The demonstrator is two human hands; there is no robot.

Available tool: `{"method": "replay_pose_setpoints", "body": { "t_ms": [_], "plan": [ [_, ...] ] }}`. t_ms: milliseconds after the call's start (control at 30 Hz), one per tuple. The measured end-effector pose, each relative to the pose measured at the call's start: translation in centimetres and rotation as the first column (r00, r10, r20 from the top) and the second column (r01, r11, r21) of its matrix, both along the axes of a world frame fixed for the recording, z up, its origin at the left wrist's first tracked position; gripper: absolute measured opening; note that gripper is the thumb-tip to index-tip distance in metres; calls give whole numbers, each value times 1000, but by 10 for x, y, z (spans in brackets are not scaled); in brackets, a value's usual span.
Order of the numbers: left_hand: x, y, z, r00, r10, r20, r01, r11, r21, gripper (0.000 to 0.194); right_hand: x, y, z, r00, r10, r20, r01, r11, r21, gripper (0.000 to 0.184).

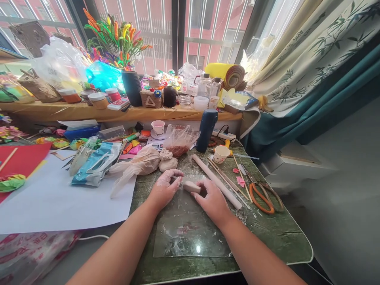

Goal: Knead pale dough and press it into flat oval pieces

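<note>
A pale grey lump of clay point(191, 187) is in the fingers of my right hand point(212, 200), above a clear sheet point(190, 229) on the table. My left hand point(166, 188) is just left of the clay, dusted white, its thumb and fingers curved but apart with nothing between them. Beyond the left hand lie rounded clay balls point(168, 164) against a crumpled plastic bag point(142, 160). A pale rolling pin point(216, 182) rests on the table right of my right hand.
Orange-handled scissors point(261, 200), thin sticks point(228, 178) and a paper cup point(221, 154) are on the right. A dark blue bottle point(206, 130) stands behind. White paper point(97, 206) with a blue wipes pack point(96, 164) covers the left. A crowded sill point(178, 113) runs along the back.
</note>
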State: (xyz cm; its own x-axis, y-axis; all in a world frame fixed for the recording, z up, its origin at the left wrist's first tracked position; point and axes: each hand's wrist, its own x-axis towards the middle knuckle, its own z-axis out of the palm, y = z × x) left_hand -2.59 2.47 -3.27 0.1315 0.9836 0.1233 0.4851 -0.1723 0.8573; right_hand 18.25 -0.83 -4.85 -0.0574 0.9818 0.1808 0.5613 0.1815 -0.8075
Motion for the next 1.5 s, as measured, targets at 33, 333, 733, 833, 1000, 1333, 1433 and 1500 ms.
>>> {"method": "replay_pose_setpoints", "body": {
  "t_ms": [33,333,733,833,1000,1333,1433,1500],
  "plan": [
    [0,0,0,1000,-5,-1,5,1000,-3,23,-1,1,0,1000,20,22,-20,1000,-19,18],
    [2,-4,-4,971,-209,-121,223,967,124,33,-1,1,-3,997,67,-40,-67,998,8,32],
    [1,-7,2,981,-190,-44,193,976,96,39,3,-2,1,937,-82,-338,173,953,248,27],
    [1,-5,-2,993,-111,26,110,994,25,28,5,-5,-1,923,-48,-381,167,943,286,24],
    [0,-4,-2,997,-65,44,65,998,-1,26,-1,-5,-3,971,61,-230,-24,987,160,24],
    [-1,-1,-6,997,-36,68,36,999,0,26,-2,-2,2,996,3,-87,7,993,114,31],
    [-1,-1,-6,998,-36,47,36,999,0,25,-1,-3,3,992,-12,-128,36,982,186,34],
    [0,-2,-5,998,-38,46,38,999,9,24,-3,-3,2,994,57,-96,-40,984,172,32]
  ]
}}
